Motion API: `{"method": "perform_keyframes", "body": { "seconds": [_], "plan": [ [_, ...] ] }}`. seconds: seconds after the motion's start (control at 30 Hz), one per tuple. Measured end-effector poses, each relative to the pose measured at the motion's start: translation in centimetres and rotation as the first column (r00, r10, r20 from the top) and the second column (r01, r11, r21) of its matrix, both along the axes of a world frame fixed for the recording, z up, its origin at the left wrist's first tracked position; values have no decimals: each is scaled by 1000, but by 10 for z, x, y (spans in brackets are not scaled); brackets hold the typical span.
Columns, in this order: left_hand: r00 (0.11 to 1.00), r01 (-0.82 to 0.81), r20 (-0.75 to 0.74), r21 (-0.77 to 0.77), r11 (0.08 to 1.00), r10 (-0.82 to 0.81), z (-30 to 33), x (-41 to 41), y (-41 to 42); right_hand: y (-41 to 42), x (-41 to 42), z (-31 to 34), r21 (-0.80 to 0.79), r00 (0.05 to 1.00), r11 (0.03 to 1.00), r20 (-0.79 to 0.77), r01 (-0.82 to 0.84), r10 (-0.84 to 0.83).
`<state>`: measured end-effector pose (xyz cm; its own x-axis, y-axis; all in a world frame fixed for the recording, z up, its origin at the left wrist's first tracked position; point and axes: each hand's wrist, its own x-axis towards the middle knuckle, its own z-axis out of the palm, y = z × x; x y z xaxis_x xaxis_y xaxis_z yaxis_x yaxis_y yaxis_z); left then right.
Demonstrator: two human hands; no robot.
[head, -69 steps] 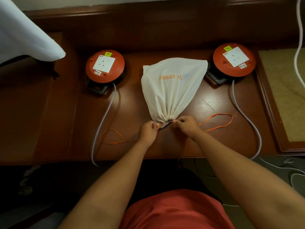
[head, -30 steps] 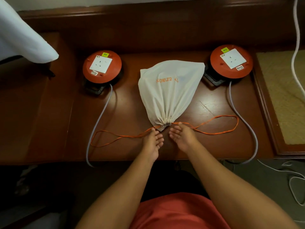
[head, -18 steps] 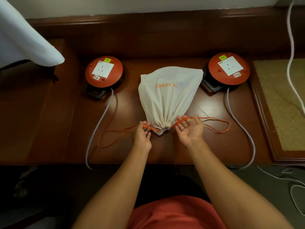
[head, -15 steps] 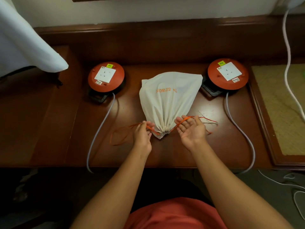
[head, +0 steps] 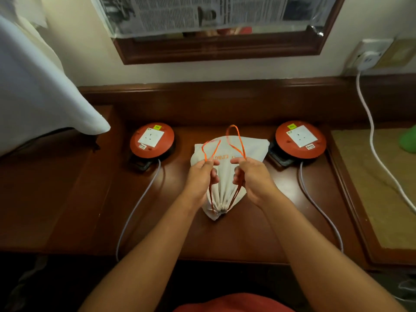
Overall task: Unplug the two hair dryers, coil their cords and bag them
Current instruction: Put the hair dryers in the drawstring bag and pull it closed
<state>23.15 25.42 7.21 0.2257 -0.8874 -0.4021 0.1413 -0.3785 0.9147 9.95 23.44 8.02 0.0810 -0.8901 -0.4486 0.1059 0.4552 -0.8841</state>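
Your left hand (head: 201, 174) and right hand (head: 249, 176) each pinch one loop of the orange drawstring (head: 234, 140) — fingers closed narrow on the cord, raised above the white bag (head: 227, 188). The bag lies on the wooden desk (head: 90, 199) under your fingers, its mouth gathered shut. Beyond your knuckles stand two red socket reels (head: 152, 139) — one each side, their grey cables (head: 139, 203) running beside your wrists.
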Motion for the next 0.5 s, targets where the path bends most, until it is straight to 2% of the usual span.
{"method": "perform_keyframes", "body": {
  "seconds": [0.1,0.27,0.5],
  "plan": [
    [996,76,38,-6,997,-76,14,2,-23,-24,4,14,-52,996,998,-82,-41,36],
    [992,108,61,27,994,-109,21,8,-73,-71,12,25,-93,975,991,-208,-95,74],
    [992,113,46,96,989,-118,0,17,-147,-146,28,12,-8,928,990,-350,-142,130]
  ]
}}
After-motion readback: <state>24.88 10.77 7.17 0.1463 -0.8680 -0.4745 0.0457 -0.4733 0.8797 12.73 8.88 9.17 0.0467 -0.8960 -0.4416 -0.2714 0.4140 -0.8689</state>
